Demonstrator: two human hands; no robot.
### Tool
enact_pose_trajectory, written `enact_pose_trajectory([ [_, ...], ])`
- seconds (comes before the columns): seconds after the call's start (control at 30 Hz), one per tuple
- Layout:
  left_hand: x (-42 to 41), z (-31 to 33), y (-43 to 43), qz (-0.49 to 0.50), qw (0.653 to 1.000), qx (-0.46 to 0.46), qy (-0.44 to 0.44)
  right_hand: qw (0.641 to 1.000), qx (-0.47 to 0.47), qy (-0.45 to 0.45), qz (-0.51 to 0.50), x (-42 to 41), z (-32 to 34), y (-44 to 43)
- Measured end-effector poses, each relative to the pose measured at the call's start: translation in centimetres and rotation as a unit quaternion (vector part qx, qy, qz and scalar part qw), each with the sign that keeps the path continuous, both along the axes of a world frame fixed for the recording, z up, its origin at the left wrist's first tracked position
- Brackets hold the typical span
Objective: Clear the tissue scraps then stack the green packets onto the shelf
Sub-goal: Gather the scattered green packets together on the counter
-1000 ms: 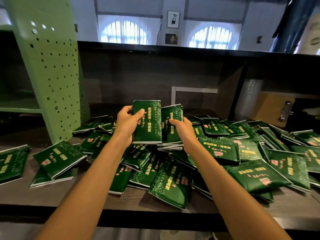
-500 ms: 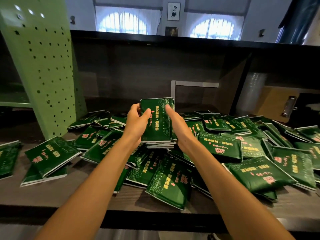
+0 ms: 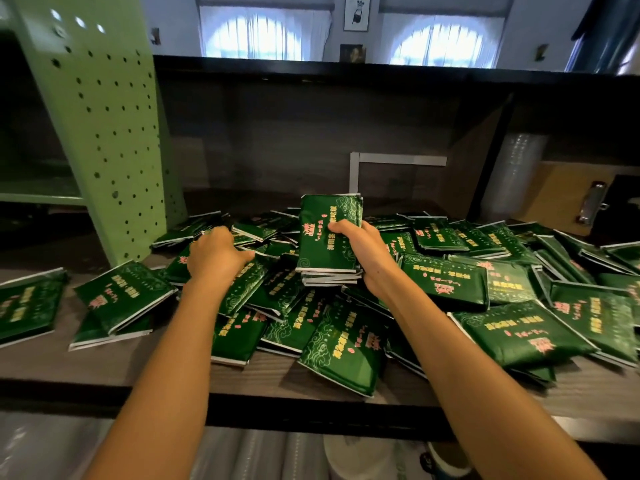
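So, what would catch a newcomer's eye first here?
A heap of glossy dark green packets sprawls across the brown wooden shelf. At centre the right hand grips an upright bundle of them; the left hand touches the heap. A pale green perforated metal post stands left.

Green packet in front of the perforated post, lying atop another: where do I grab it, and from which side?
Pinch the green packet by its near long edge, from the front, with the left hand: thumb on top, fingers under. It lies uppermost, propped on the lower packet, so that edge looks raised off the shelf and nothing overlaps it. The right hand holds the packet stack.
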State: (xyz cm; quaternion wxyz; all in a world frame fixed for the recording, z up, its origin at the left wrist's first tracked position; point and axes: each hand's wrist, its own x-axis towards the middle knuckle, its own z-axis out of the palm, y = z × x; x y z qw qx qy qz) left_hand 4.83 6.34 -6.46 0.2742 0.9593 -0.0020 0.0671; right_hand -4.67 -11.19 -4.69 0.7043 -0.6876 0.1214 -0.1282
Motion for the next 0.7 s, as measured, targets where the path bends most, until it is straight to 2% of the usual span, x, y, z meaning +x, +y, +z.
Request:
enact_pose_trajectory([
  [0.1, -0.1, -0.2, -0.2, -0.014, 1.0, 0.012, 0.02, 1.0, 0.012, -0.007, 0.008, 0.1, -0.2, -0.3],
  [0.2, -0.4, -0.3, -0.6, -0.034, 0.999, -0.014, 0.041, 0.999, 0.024, -0.02, 0.027, -0.3, -0.1, -0.2],
  [0.33, -0.8, 0.1, -0.7, -0.033, 0.996, -0.072, 0.038, 0.999, 0.018, -0.022, 0.017, 0.1, -0.4, -0.4],
  [0.4, -0.7, 0.3, -0.7, -0.027, 0.989, -0.143, 0.023, 1.0, 0.007, -0.026, 0.001, 0.4, -0.6, -0.3],
  [0.47, -0.5, 0.3, -0.7, -0.033, 0.96, -0.279, 0.014, 0.999, -0.006, -0.035, -0.022, 0.7, -0.9, -0.3],
  [0.57, -0.3, 0.7, -0.7, -0.034, 0.877, -0.479, 0.012, 0.998, -0.022, -0.04, -0.052, 0.9, -1.0, 0.0],
  [0.63, -0.3, 1.1, -0.9, -0.032, 0.83, -0.556, 0.017, 0.997, -0.018, -0.046, -0.053, 0.7, -0.8, 0.3],
  [0.7, -0.6, 1.4, -1.3, -0.046, 0.809, -0.586, 0.011, 0.998, -0.012, -0.046, -0.051, 0.7, -0.6, 0.2],
])
